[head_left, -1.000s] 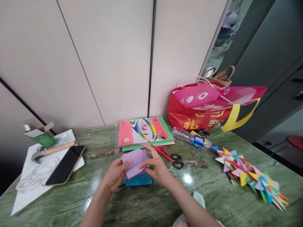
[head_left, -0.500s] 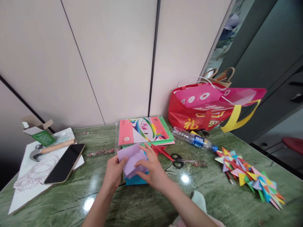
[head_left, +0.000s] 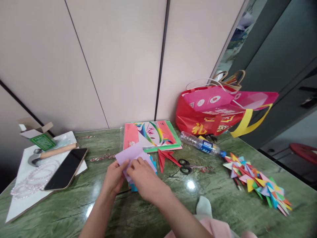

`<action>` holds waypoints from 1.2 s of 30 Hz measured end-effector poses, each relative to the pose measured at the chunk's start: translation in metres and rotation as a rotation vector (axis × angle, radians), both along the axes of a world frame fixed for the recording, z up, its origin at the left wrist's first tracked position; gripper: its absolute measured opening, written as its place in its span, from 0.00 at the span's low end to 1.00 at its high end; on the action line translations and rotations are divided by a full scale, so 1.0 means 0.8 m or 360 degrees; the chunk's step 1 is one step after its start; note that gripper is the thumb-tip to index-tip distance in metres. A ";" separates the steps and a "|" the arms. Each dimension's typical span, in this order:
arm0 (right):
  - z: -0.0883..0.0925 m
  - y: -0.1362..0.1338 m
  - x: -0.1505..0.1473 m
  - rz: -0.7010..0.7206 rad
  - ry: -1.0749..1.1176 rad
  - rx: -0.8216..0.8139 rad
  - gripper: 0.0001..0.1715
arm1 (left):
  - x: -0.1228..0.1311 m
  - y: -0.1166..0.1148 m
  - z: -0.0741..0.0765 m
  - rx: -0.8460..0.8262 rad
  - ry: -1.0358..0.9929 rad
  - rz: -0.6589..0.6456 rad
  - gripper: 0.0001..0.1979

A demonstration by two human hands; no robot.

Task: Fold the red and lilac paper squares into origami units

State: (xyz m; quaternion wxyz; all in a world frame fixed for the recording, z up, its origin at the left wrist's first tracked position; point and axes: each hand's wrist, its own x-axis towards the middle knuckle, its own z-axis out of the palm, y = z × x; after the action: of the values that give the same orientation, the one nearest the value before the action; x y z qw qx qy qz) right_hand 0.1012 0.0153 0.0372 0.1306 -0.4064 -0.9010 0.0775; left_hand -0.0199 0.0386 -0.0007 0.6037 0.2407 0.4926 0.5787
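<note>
A sheet of light purple paper (head_left: 130,153) is raised above the green table, pinched at its left edge between the thumb and fingers of my left hand (head_left: 114,177). My right hand (head_left: 146,178) has its fingers bent together on the paper's lower middle; its fingertips are partly hidden. Blue paper (head_left: 134,188) shows underneath, mostly covered by the purple sheet and my hands. Just right of it lie a red folded paper piece (head_left: 165,158) and black-handled scissors (head_left: 185,166).
Behind my hands is a pack of coloured paper (head_left: 151,134). A plastic bottle (head_left: 198,143), a red bag (head_left: 208,115) and a multicoloured folded-paper chain (head_left: 257,181) stand or lie rightward. Leftward, a phone (head_left: 66,169), hammer (head_left: 53,153), beads (head_left: 34,180) and green box (head_left: 42,140) sit.
My right hand's fingers went from spread to bent together on the purple paper, moving left and down. The sheet shifted left, uncovering more of the red folded piece.
</note>
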 end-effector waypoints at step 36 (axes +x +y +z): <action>-0.063 0.033 0.040 -0.0546 0.1316 -0.0606 0.03 | 0.016 -0.012 0.007 0.0060 -0.0112 -0.0408 0.20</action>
State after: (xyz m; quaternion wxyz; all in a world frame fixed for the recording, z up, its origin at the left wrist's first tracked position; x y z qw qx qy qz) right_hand 0.1331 0.0414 -0.0136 0.4118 -0.5008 -0.6636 0.3732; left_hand -0.0071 0.0288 0.0045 0.6849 0.2927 0.4254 0.5141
